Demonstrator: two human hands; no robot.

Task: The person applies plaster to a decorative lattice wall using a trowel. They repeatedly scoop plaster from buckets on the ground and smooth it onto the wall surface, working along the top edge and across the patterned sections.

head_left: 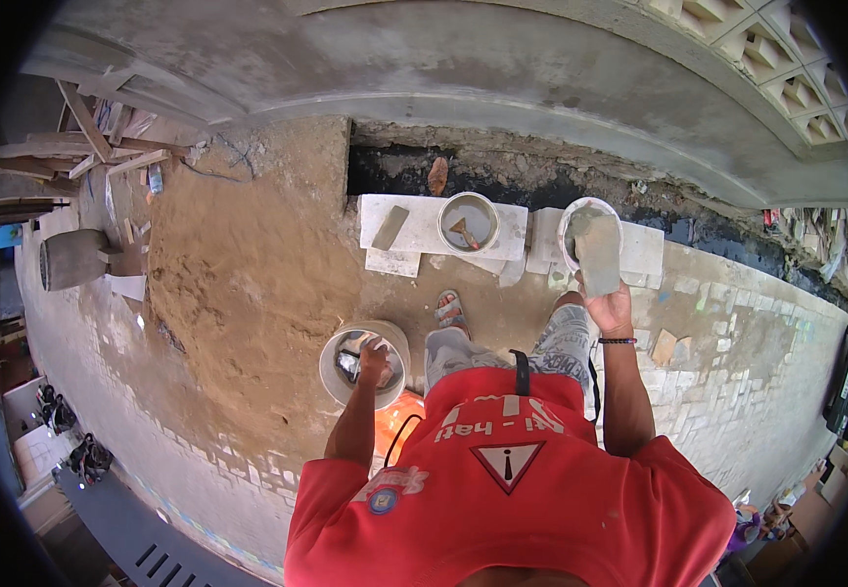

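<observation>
My right hand (610,308) grips a flat grey rectangular board (598,256), held over a white bucket (572,210) of grey material. Down at a larger pale bucket (333,382), my left hand (375,357) has its fingers closed at something I cannot make out, beside shiny and pale contents (350,354). On the white blocks (507,235) along a trench sit another bucket (444,223), with a brush (465,233) inside, and a grey rectangular piece (390,226).
A sand heap (233,274) spreads at left, with loose wood (91,137) and a grey drum (71,259) beyond. A dark open trench (394,171) runs below a grey wall (443,68). Orange plastic (394,416) lies by my left foot; pavers (717,362) extend rightward.
</observation>
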